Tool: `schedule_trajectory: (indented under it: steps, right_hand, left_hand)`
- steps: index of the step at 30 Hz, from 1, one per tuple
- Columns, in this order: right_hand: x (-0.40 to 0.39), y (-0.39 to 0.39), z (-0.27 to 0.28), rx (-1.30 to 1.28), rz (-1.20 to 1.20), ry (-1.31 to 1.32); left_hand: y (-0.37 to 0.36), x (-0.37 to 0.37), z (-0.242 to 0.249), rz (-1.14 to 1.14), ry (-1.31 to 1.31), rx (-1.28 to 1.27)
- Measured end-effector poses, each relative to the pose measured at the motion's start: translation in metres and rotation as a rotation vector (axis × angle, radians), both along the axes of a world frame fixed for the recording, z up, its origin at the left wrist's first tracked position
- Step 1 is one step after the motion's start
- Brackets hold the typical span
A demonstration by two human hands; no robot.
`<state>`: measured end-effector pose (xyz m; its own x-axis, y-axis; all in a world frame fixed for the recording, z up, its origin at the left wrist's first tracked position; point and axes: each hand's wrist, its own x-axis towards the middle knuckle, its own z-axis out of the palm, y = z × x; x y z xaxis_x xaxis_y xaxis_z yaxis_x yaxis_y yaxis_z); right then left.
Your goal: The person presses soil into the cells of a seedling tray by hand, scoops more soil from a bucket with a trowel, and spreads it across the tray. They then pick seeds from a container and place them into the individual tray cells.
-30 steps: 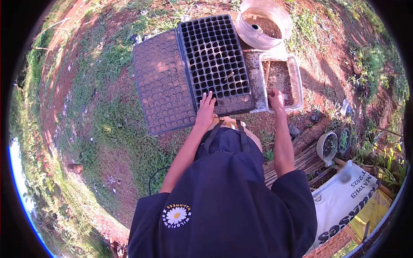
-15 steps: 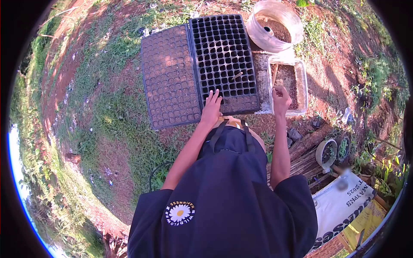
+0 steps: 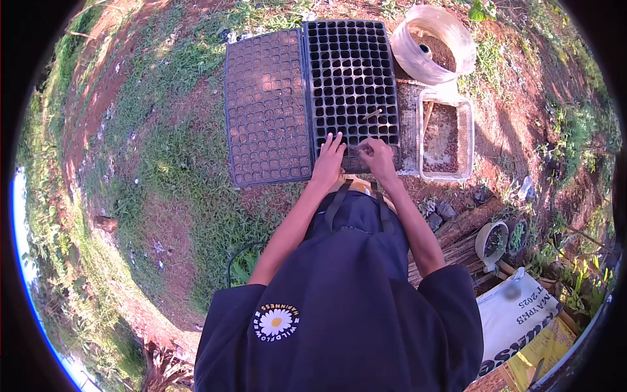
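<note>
Taking the middle of the dark tray (image 3: 353,85) as the clock's centre, the person's left hand (image 3: 330,158) rests between six and seven o'clock, fingers spread over the tray's near edge. The right hand (image 3: 379,159) is between five and six, above the near rows, fingers curled in toward the thumb; it is too small to tell whether the tips meet or pinch anything. Most of the tray's cells look hollow, but soil shows in the near strip beside the hands. A short stick (image 3: 373,114) lies across cells between four and five.

A second tray (image 3: 268,111), filled with brown soil, adjoins at nine o'clock. At four sits a clear tub (image 3: 466,140) with reddish-brown bits inside and a longer stick (image 3: 428,116) along its ten-to-eleven side. At two stands a round whitish container (image 3: 403,46) with soil in it.
</note>
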<state>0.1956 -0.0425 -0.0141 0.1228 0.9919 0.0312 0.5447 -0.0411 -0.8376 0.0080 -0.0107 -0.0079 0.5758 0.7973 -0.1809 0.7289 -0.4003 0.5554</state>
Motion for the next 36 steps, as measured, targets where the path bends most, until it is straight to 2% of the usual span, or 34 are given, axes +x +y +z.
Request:
schedule_trajectory:
  steps: [2,8,17,24,29,36]
  right_hand:
    - [-0.002,0.002,0.000,0.030,0.051,-0.140]
    - [-0.009,0.002,-0.005,0.123,0.140,-0.316]
    - [-0.014,0.004,-0.005,0.195,0.201,-0.409]
    - [-0.012,0.001,-0.008,0.177,0.214,-0.383]
    - [-0.008,-0.004,-0.004,0.279,0.096,-0.280]
    - [-0.014,-0.004,0.001,0.204,0.168,-0.346]
  left_hand:
    - [0.000,-0.001,-0.001,0.002,-0.017,0.006]
    - [-0.001,-0.001,-0.009,-0.001,-0.037,0.050]
    - [-0.001,-0.002,-0.007,0.008,-0.088,0.045]
    - [-0.002,-0.003,-0.014,0.014,-0.132,0.065]
    - [-0.002,-0.003,-0.006,0.010,-0.127,0.061]
    - [-0.002,-0.004,-0.006,0.007,-0.129,0.059]
